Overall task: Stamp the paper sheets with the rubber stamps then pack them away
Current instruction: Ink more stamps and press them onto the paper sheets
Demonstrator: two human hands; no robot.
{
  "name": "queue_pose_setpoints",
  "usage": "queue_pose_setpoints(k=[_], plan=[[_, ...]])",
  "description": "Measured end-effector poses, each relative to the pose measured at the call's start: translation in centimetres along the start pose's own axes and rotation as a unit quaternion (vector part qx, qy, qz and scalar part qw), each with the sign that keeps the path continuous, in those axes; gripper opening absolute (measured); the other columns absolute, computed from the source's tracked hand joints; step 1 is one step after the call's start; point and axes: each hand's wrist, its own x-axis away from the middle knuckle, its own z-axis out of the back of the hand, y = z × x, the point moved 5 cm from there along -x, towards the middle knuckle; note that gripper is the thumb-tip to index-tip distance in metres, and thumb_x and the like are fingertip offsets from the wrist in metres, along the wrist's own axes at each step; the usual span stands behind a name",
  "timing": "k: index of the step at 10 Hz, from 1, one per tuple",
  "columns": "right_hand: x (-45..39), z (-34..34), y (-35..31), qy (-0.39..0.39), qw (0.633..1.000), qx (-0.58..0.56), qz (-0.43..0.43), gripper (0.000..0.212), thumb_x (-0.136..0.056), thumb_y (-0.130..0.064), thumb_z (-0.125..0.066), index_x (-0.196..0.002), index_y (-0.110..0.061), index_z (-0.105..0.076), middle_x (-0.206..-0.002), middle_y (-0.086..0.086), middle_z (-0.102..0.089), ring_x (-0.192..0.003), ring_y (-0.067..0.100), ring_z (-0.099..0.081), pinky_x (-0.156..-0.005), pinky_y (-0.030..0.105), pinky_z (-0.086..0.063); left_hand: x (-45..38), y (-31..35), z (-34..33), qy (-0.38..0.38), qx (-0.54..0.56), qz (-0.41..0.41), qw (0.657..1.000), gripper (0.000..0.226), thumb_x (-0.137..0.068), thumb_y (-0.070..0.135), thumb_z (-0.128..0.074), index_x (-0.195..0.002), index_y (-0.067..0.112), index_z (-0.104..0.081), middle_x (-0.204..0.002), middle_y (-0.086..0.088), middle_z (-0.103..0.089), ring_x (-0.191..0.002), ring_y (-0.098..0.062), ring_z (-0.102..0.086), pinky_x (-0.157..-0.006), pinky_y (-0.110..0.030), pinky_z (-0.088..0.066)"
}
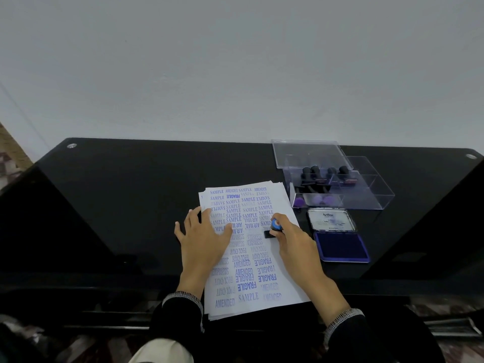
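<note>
Black glass counter (pixel 131 195), a stack of paper sheets (pixel 251 258) under two hands, one gripping a rubber stamp (pixel 273 229).

Left hand (pixel 203 235) lies flat on the top sheet's left edge, fingers straight and spread, forearm reaching in from below in a dark sleeve. Right hand (pixel 294 243) is curled round the blue-topped stamp, thumb and fingers wrapped about its handle, its dark base down on the right part of the sheet among blue prints reading SAMPLE, AIR MAIL, EXPRESS, FRAGILE. Just right of the sheets lies an open ink pad (pixel 340 246), lid raised behind it. Beyond that stands a clear plastic box (pixel 366 189), lid open, with several black-handled stamps (pixel 324 174) upright inside.
</note>
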Motion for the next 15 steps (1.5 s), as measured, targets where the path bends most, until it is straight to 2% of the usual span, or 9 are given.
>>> queue_pose_setpoints(k=[3, 4, 6, 8, 10, 11, 12, 13, 15], plan=[[0.0, -0.6, 0.2, 0.004, 0.999, -0.046, -0.001, 0.042, -0.093, 0.001, -0.050, -0.130, -0.018, -0.046, -0.105, 0.005, -0.057, -0.083, 0.018, -0.052, -0.068, 0.022, -0.035, 0.0, -0.1, -0.1, 0.000, -0.001, -0.002, 1.000, 0.066, -0.089, 0.062, -0.046, -0.141, 0.022, -0.037, -0.153, 0.000, -0.028, -0.145, -0.019, -0.016, -0.118, -0.051, -0.004], [-0.3, -0.2, -0.1, 0.003, 0.999, -0.035, 0.006, 0.039, -0.093, 0.001, -0.049, -0.127, -0.017, -0.046, -0.097, 0.002, -0.054, -0.078, 0.017, -0.048, -0.064, 0.023, -0.034, 0.0, -0.1, -0.1, 0.000, 0.003, -0.001, 1.000, 0.066, -0.089, 0.061, -0.046, -0.142, 0.022, -0.037, -0.153, 0.000, -0.028, -0.145, -0.019, -0.016, -0.118, -0.051, -0.003], [-1.0, 0.2, -0.8, -0.016, 1.000, -0.017, 0.014, 0.045, -0.087, 0.008, -0.046, -0.124, -0.017, -0.045, -0.087, 0.002, -0.050, -0.081, 0.026, -0.055, -0.063, 0.035, -0.044, 0.0, 0.0, 0.0, 0.001, 0.005, -0.002, 1.000, 0.066, -0.089, 0.061, -0.046, -0.141, 0.023, -0.037, -0.153, 0.000, -0.028, -0.145, -0.019, -0.016, -0.118, -0.051, -0.003], [-1.1, 0.1, -0.7, -0.033, 0.999, -0.023, 0.009, 0.049, -0.088, 0.008, -0.043, -0.128, -0.019, -0.042, -0.097, 0.009, -0.058, -0.093, 0.023, -0.059, -0.068, 0.037, -0.048, 0.1, 0.0, 0.0, 0.003, 0.004, -0.004, 1.000, 0.065, -0.089, 0.060, -0.046, -0.141, 0.021, -0.038, -0.153, 0.000, -0.028, -0.145, -0.019, -0.015, -0.118, -0.050, -0.002], [-1.2, 0.2, -0.2, -0.025, 0.994, -0.105, -0.004, 0.042, -0.094, 0.001, -0.047, -0.130, -0.022, -0.045, -0.097, -0.001, -0.056, -0.088, 0.011, -0.060, -0.070, 0.021, -0.043, 0.1, 0.0, 0.0, 0.003, 0.007, -0.003, 1.000, 0.065, -0.089, 0.059, -0.047, -0.141, 0.021, -0.038, -0.152, 0.000, -0.029, -0.145, -0.019, -0.016, -0.118, -0.051, -0.002], [-1.3, 1.7, 0.7, 0.070, 0.969, -0.223, -0.081, 0.031, -0.096, -0.006, -0.049, -0.125, -0.017, -0.050, -0.096, 0.003, -0.060, -0.079, 0.004, -0.058, -0.071, 0.018, -0.045, 0.1, 0.1, 0.0, 0.005, 0.008, -0.004, 1.000, 0.064, -0.089, 0.059, -0.047, -0.140, 0.021, -0.039, -0.152, 0.000, -0.029, -0.145, -0.019, -0.016, -0.118, -0.051, -0.002], [-1.2, 2.8, 2.1, 0.151, 0.931, -0.300, -0.144, 0.026, -0.096, -0.008, -0.049, -0.121, -0.016, -0.052, -0.098, 0.005, -0.061, -0.090, 0.016, -0.059, -0.078, 0.025, -0.044, 0.1, 0.0, 0.0, 0.007, 0.008, -0.004, 1.000, 0.064, -0.089, 0.059, -0.048, -0.140, 0.021, -0.039, -0.152, 0.000, -0.029, -0.145, -0.019, -0.017, -0.117, -0.051, -0.003], [-1.2, 3.0, 2.8, 0.167, 0.911, -0.334, -0.174, 0.025, -0.097, -0.007, -0.047, -0.120, -0.015, -0.052, -0.094, 0.000, -0.063, -0.094, 0.017, -0.060, -0.088, 0.033, -0.048, 0.1, 0.0, 0.0, 0.008, 0.007, -0.003, 1.000, 0.064, -0.089, 0.059, -0.048, -0.140, 0.021, -0.040, -0.151, 0.000, -0.030, -0.144, -0.019, -0.018, -0.118, -0.051, -0.003], [-0.8, 3.1, 2.8, 0.162, 0.909, -0.342, -0.175, 0.024, -0.097, -0.006, -0.047, -0.119, -0.015, -0.051, -0.095, 0.002, -0.064, -0.095, 0.016, -0.060, -0.090, 0.031, -0.045, 0.0, 0.1, 0.0, 0.004, 0.004, 0.000, 1.000, 0.064, -0.089, 0.059, -0.048, -0.141, 0.022, -0.039, -0.152, 0.000, -0.029, -0.145, -0.019, -0.017, -0.117, -0.050, -0.002]])
